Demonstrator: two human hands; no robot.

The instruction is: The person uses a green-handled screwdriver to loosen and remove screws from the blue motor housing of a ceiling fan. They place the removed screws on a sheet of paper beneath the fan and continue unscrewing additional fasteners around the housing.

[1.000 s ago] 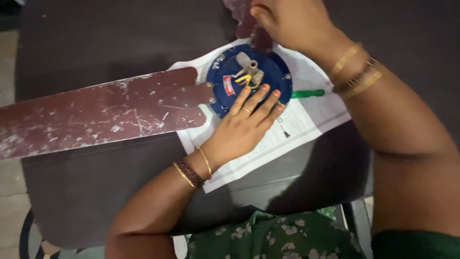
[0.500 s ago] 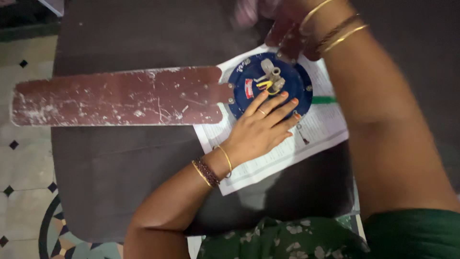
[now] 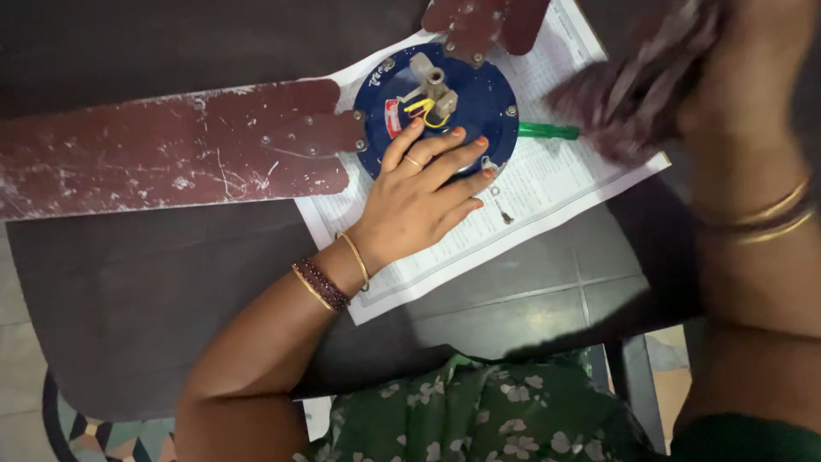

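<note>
A round blue fan motor [image 3: 475, 103] with a grey hub and yellow wires lies on a printed paper sheet [image 3: 547, 192]. A long, scratched maroon blade [image 3: 171, 162] is bolted to its left side, and a second blade [image 3: 487, 21] runs off the top. My left hand [image 3: 419, 197] lies flat on the motor's near edge with its fingers spread. My right hand [image 3: 753, 77] is raised at the upper right, closed around a blurred maroon-brown piece [image 3: 633, 90]. I cannot tell whether that piece is a blade or a cloth.
A green screwdriver handle [image 3: 547, 130] pokes out from under the motor's right side. Small screws [image 3: 499, 201] lie on the paper by my fingers. The dark table [image 3: 154, 282] ends close to my lap, with patterned floor tile [image 3: 94, 441] at the lower left.
My right hand has swung from the motor's top edge out to the right and lifted, carrying the maroon piece. My left hand stays on the motor. The view has moved closer.
</note>
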